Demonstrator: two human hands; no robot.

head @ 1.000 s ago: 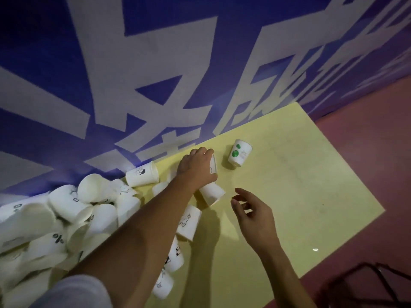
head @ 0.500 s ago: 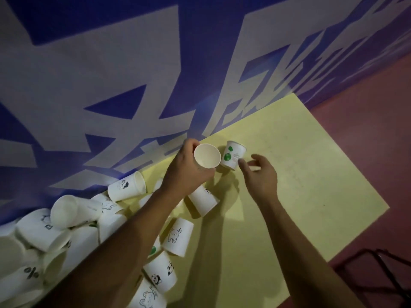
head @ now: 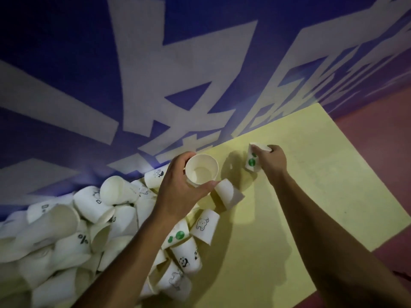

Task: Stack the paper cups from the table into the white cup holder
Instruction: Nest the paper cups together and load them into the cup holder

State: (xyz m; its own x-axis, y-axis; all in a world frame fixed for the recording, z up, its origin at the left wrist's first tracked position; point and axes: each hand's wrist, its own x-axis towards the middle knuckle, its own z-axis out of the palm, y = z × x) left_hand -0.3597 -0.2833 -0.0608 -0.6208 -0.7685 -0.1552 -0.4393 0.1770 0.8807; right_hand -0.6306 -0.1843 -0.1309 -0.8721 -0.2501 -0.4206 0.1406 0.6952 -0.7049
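Observation:
My left hand point(head: 178, 192) grips a plain white paper cup point(head: 202, 170), mouth up and empty, lifted above the yellow table point(head: 322, 196). My right hand point(head: 272, 160) holds the rim of a paper cup with green dots point(head: 252, 162) that stands upright on the table near the wall. Just below my left hand a white cup point(head: 226, 194) lies on its side. A big heap of white paper cups point(head: 77, 230) covers the table's left part. No white cup holder is in view.
A blue wall with large white characters point(head: 178, 74) rises right behind the table. Reddish floor point(head: 378, 141) lies beyond the table's right and near edges. Printed cups point(head: 205, 225) lie scattered between my forearms.
My left hand has lifted the plain cup and turned its mouth up. My right hand has reached forward and taken hold of the green-dotted cup's rim.

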